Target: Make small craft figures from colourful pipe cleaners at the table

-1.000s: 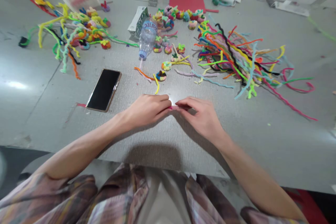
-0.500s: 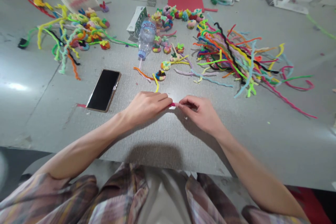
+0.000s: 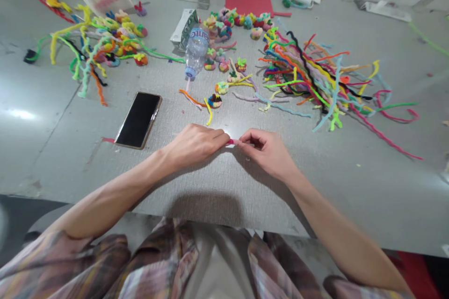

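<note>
A short stretch of pink pipe cleaner shows between my two hands, darker pink on the left and paler on the right. My left hand lies low over the table, its fingers closed on the darker end and hiding most of it. From the other side, the thumb and forefinger of my right hand pinch the paler end. Just beyond my hands lie a small multicoloured pipe-cleaner piece and an orange pipe cleaner.
A black phone lies to the left. Behind it are tangled pipe cleaners. A plastic bottle lies beside a small carton. A large pipe-cleaner bundle spreads on the right. A red sheet is at the back.
My hands stay almost in place, both still on the pink pipe cleaner. Only a slight shift of the view and of the fingers shows.
</note>
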`<state>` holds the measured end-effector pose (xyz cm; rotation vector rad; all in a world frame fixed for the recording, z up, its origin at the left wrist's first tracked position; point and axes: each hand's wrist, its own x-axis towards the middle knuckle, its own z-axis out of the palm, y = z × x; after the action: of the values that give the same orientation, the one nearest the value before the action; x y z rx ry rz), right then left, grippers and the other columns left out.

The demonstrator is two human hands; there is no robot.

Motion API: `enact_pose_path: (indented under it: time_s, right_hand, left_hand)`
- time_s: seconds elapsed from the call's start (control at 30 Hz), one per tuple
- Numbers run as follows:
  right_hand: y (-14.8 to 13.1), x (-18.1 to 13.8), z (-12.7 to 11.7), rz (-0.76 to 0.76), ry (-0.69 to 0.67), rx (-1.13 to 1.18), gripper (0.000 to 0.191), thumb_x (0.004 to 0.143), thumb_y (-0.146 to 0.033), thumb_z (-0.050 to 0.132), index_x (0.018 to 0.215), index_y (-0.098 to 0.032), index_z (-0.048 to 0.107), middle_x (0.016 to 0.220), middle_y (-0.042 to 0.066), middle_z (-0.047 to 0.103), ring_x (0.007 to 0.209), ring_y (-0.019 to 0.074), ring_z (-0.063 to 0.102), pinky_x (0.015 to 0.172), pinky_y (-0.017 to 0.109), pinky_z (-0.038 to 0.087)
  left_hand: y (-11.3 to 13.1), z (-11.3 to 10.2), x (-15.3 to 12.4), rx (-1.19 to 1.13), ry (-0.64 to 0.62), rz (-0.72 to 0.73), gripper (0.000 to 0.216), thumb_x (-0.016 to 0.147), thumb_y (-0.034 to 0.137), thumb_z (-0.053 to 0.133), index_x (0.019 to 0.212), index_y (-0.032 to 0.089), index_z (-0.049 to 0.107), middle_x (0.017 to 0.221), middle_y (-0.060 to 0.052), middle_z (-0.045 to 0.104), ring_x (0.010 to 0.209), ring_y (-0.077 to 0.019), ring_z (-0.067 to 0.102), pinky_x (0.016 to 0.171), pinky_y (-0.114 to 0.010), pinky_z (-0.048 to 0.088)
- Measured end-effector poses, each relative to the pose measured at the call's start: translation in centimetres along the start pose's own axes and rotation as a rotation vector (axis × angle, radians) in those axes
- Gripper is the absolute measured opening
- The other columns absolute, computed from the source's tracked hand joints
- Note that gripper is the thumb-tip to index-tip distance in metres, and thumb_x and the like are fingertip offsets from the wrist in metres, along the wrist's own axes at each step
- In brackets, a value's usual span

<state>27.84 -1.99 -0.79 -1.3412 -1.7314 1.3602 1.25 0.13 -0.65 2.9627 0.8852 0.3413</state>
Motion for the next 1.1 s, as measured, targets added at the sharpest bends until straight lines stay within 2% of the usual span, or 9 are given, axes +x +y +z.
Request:
enact_pose_path:
  time_s: [0.27, 0.47, 0.6, 0.8, 0.93, 1.1]
  right_hand:
    - [-0.1, 0.2, -0.3, 0.097, -0.085, 0.129, 0.05, 0.096, -0.07, 0.083, 0.084, -0.022, 0.074, 0.072, -0.001, 0.06, 0.066, 0.0147, 0.045, 0.066, 0.035, 0.033]
    - [0.2, 0.2, 0.1, 0.116, -0.113, 0.187, 0.051, 0.094, -0.071, 0.085, 0.085, -0.023, 0.073, 0.071, -0.003, 0.058, 0.066, 0.014, 0.042, 0.064, 0.034, 0.032]
    - [0.5, -0.1, 0.3, 0.034, -0.079, 0.094, 0.048, 0.1, -0.068, 0.083, 0.086, -0.023, 0.071, 0.076, -0.001, 0.062, 0.069, 0.0152, 0.045, 0.066, 0.035, 0.033]
    - [0.5, -0.6, 0.4, -0.189, 0.012, -0.215, 0.04, 0.113, -0.054, 0.069, 0.086, -0.025, 0.065, 0.075, -0.001, 0.062, 0.069, 0.0165, 0.05, 0.07, 0.036, 0.037]
    - [0.8, -0.5, 0.5, -0.313, 0.041, -0.262, 0.035, 0.114, -0.043, 0.069, 0.086, -0.024, 0.061, 0.075, -0.002, 0.06, 0.069, 0.0155, 0.052, 0.069, 0.034, 0.038]
    - [0.9, -0.3, 0.4, -0.357, 0.038, -0.277, 0.034, 0.114, -0.038, 0.07, 0.085, -0.024, 0.059, 0.076, -0.002, 0.06, 0.07, 0.0155, 0.053, 0.069, 0.033, 0.038]
  left_hand:
    - [0.4, 0.1, 0.5, 0.082, 0.114, 0.033, 0.037, 0.124, 0.036, 0.047, 0.101, 0.019, 0.07, 0.085, -0.002, 0.072, 0.072, -0.0162, 0.067, 0.06, -0.033, 0.037]
    - [0.5, 0.1, 0.3, 0.103, 0.096, 0.082, 0.035, 0.122, 0.024, 0.047, 0.096, 0.019, 0.068, 0.084, -0.002, 0.07, 0.069, -0.016, 0.063, 0.06, -0.034, 0.038]
    - [0.6, 0.2, 0.3, 0.065, 0.104, 0.082, 0.035, 0.121, 0.025, 0.046, 0.094, 0.019, 0.067, 0.084, -0.001, 0.069, 0.069, -0.0158, 0.063, 0.061, -0.036, 0.039]
    - [0.6, 0.5, 0.4, 0.015, 0.12, 0.085, 0.036, 0.122, 0.027, 0.045, 0.093, 0.019, 0.065, 0.085, -0.001, 0.07, 0.07, -0.0164, 0.064, 0.062, -0.038, 0.04]
    - [0.6, 0.6, 0.3, 0.021, 0.138, 0.076, 0.037, 0.123, 0.027, 0.045, 0.093, 0.019, 0.066, 0.084, -0.001, 0.069, 0.07, -0.0166, 0.064, 0.062, -0.038, 0.039]
    - [0.7, 0.5, 0.3, 0.041, 0.139, 0.085, 0.035, 0.121, 0.027, 0.049, 0.091, 0.019, 0.065, 0.083, -0.001, 0.069, 0.068, -0.0174, 0.063, 0.061, -0.04, 0.038]
